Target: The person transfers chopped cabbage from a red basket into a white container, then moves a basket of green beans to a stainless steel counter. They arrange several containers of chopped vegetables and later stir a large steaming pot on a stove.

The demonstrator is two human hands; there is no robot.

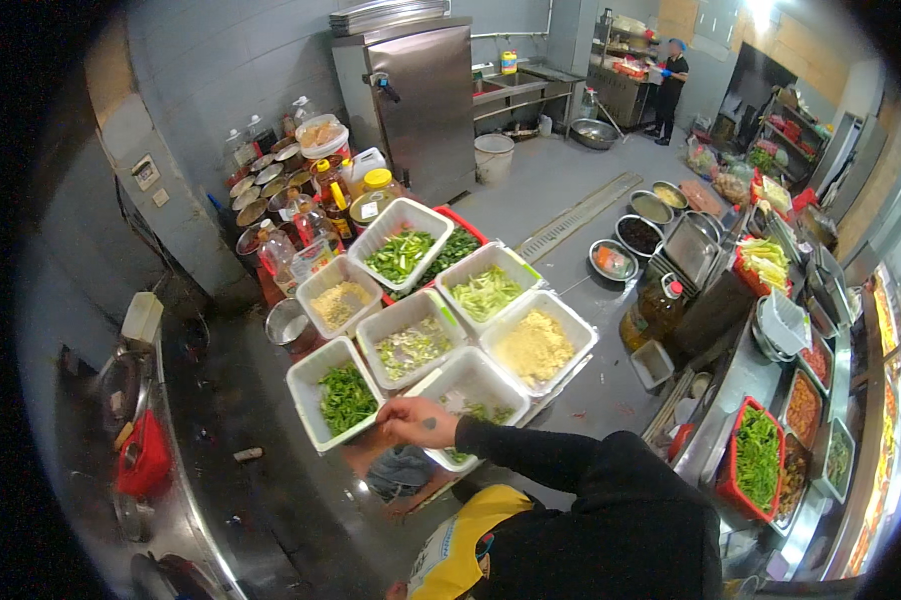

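Observation:
My right hand, in a black sleeve, hangs with bent fingers at the corner of a white plastic tub of chopped green herbs. Whether the fingers pinch anything is hidden. Under the wrist is another white tub with a few chopped greens on its bottom. Beyond stand tubs of chopped scallion, minced garlic, sliced pale-green vegetable and cut green pepper. Beside the herb tub lies a grey cloth. Of my left hand only a sliver shows at the bottom edge.
Oil and sauce bottles and metal pots crowd the table's far left. A steel counter edge curves along the left. At right, a counter carries a red basket of greens. A co-worker stands far back.

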